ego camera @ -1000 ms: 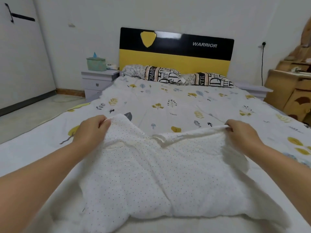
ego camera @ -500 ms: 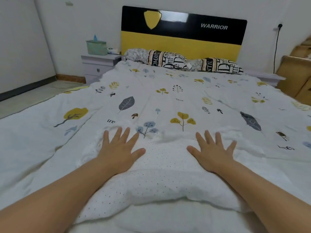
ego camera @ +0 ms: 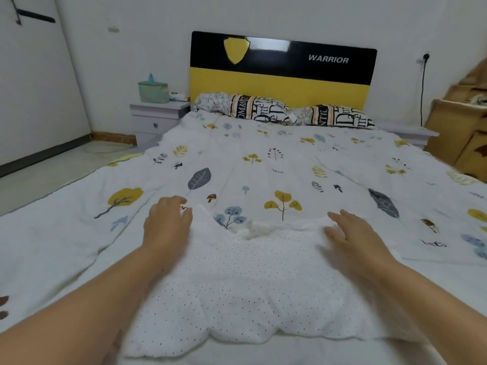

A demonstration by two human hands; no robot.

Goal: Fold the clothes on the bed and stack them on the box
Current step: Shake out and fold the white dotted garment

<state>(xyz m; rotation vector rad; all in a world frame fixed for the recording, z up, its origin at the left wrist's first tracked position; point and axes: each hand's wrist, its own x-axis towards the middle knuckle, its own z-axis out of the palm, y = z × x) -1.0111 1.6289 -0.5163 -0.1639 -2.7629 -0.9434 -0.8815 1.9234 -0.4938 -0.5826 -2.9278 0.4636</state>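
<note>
Bare skin of the left hand (ego camera: pixel 167 225) lies at the garment's (ego camera: pixel 245 280) upper left corner, fingers loosely curved and holding nothing. At centre right of the frame, the right hand (ego camera: pixel 350 237) rests on the upper right edge, fingers straight and a little spread. White and black-dotted, the garment lies flat on the bed (ego camera: pixel 263 167) at lower centre. Pillows (ego camera: pixel 284 111) sit against the black and yellow headboard (ego camera: pixel 283 69) at upper centre, a nightstand (ego camera: pixel 155 119) to its left.
</note>
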